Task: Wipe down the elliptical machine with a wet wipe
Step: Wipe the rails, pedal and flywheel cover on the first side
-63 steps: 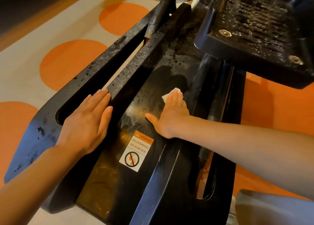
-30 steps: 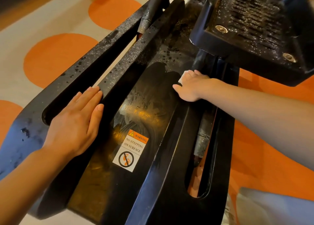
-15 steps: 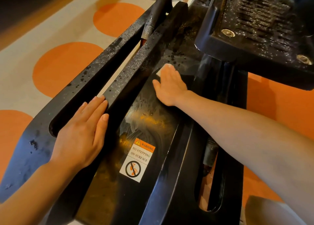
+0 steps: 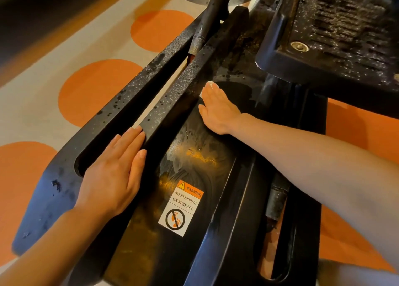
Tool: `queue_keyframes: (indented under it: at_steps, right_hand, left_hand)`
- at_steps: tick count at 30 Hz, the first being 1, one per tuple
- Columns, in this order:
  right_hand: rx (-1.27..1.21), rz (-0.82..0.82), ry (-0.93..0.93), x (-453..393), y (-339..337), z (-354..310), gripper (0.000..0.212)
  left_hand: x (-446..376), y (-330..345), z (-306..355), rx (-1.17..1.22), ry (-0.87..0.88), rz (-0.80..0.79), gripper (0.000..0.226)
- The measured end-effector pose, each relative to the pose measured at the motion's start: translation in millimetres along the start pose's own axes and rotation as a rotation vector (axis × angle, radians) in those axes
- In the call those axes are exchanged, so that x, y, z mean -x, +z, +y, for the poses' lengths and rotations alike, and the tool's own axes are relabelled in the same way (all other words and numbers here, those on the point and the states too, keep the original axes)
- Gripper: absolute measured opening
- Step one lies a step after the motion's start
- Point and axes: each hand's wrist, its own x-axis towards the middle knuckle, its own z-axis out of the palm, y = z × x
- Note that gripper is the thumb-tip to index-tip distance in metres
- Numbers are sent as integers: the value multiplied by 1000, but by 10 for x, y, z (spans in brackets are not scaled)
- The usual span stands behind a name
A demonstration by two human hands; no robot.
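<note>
Wet wipe (image 4: 210,84) shows only as a white sliver past the tips of the right hand (image 4: 218,110), whose fingers (image 4: 212,95) lie straight and flat, pressing it onto the glossy centre panel (image 4: 194,156) of the elliptical machine (image 4: 237,199), close against the raised textured rail (image 4: 179,95) along the panel's left edge. Smeared streaks mark the panel nearer the person. Left hand (image 4: 116,173) rests flat on that same rail at the near end of the slot (image 4: 103,138), fingers straight and together, gripping nothing. A warning sticker (image 4: 182,208) sits on the panel just right of the left hand. A ribbed pedal (image 4: 336,32) rises at the far right corner. Orange-circled floor (image 4: 97,91) lies around the machine.
</note>
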Motion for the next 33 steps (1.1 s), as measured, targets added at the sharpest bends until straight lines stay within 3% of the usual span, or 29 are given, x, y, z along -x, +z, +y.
queue_keyframes:
  at_steps: [8, 13, 17, 19, 27, 33]
  right_hand:
    - [41, -61, -160, 252, -30, 98, 60]
    - [-170, -45, 94, -156, -56, -92, 58]
    - [-524, -10, 214, -278, -137, -321, 56]
    - [-615, 0, 158, -177, -106, -449, 61]
    - [-508, -30, -100, 337, 205, -732, 69]
    - [-614, 110, 209, -274, -59, -472, 63]
  left_hand:
    - [4, 4, 5, -9, -23, -8, 64]
    - [3, 2, 22, -26, -20, 9, 63]
    - [7, 1, 49, -42, -21, 35, 60]
    - [9, -7, 56, -43, -22, 39, 60]
    - [5, 12, 47, -43, -7, 58, 59]
    - [10, 14, 38, -35, -36, 35, 59]
